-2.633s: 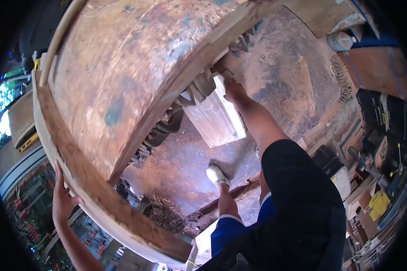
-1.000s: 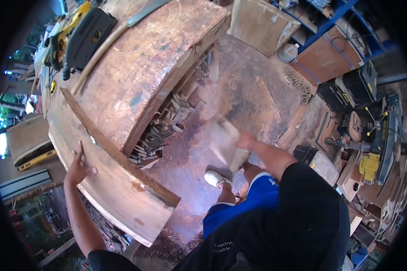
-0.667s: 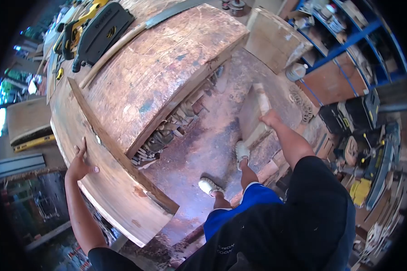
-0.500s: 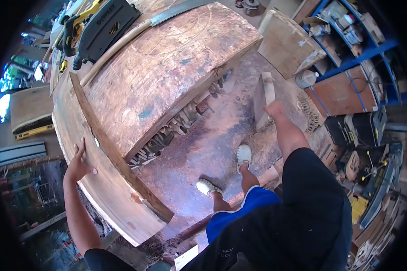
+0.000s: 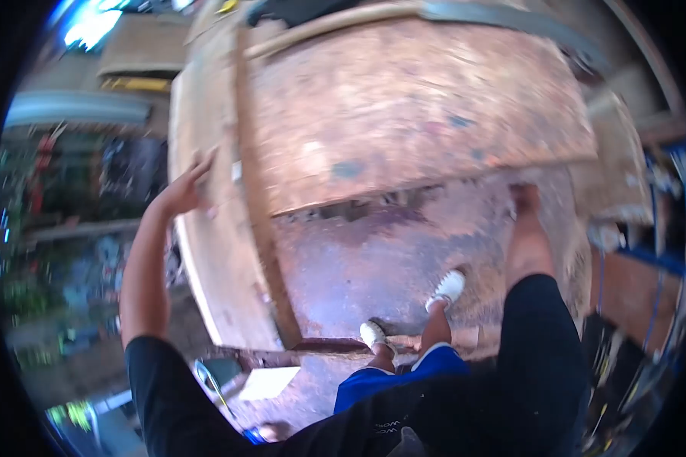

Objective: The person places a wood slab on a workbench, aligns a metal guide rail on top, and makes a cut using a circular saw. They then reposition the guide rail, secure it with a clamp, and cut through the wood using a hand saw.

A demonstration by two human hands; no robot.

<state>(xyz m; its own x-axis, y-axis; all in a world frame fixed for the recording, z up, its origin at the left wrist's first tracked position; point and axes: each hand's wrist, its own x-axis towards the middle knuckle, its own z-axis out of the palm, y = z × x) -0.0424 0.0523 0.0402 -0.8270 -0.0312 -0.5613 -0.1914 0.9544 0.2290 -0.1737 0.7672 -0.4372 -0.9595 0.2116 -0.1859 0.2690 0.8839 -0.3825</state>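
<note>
My left hand (image 5: 187,188) lies on a long, thick wood slab (image 5: 225,266) with a rough bark-like edge, its fingers stretched out. The slab rests along the left end of a worn, paint-stained workbench top (image 5: 419,114). My right hand (image 5: 524,199) hangs low beyond the bench's front edge, over the floor. Motion smears its fingers, and I cannot make out anything in it. Across the back of the bench lies a saw blade (image 5: 503,17), beside a long wooden handle (image 5: 335,27).
A thick wooden board (image 5: 623,164) stands right of the bench. Blue shelving (image 5: 655,259) is at the far right. A yellow spirit level (image 5: 137,83) lies at the left. A white sheet (image 5: 268,383) is on the floor near my feet.
My view has swung, so the bench appears further right and higher. The upright piece of wood that my right hand held can no longer be seen. My left hand stays on the slab.
</note>
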